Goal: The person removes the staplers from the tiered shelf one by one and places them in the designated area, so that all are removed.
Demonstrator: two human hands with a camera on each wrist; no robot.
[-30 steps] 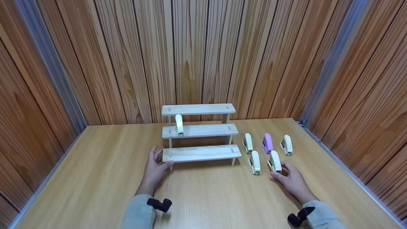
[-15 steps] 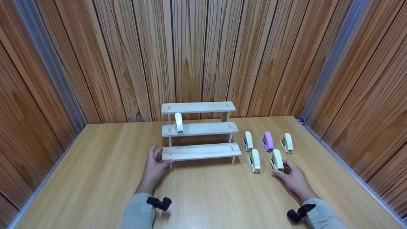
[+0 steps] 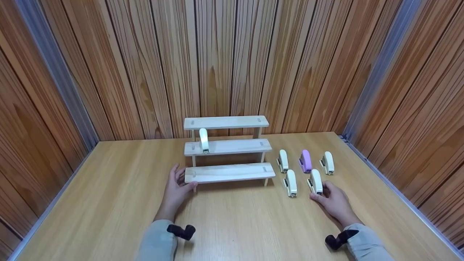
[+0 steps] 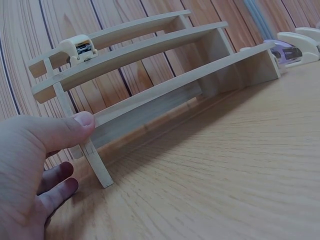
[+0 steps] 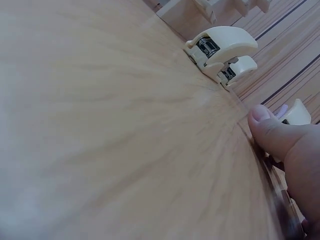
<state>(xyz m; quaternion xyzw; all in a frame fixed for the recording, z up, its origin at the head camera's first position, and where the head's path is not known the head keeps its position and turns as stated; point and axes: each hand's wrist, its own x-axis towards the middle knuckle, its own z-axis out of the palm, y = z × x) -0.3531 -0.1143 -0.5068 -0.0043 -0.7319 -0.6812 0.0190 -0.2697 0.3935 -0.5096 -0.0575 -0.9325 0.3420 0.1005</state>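
My left hand (image 3: 177,188) grips the left end of a three-step wooden display shelf (image 3: 232,173). In the left wrist view the thumb (image 4: 75,127) presses the front of its lowest step by the leg, with the other fingers bent around the outer side. A white stapler (image 3: 204,140) stands on the left part of the middle step. Right of the shelf, my right hand (image 3: 333,201) pinches the lower end of another white stapler (image 3: 316,182) between thumb and fingers, close over the table. In the right wrist view the thumb (image 5: 270,130) covers much of that stapler.
Beside the held stapler stands a white stapler (image 3: 290,183). Behind them are a purple stapler (image 3: 305,161) and two more white ones, one on the left (image 3: 282,161) and one on the right (image 3: 327,163). Wood-panelled walls (image 3: 232,65) enclose the table (image 3: 232,224).
The right hand has shifted its stapler slightly to the right, away from the neighbouring white one. The left hand stays on the shelf. The head view has tilted a little.
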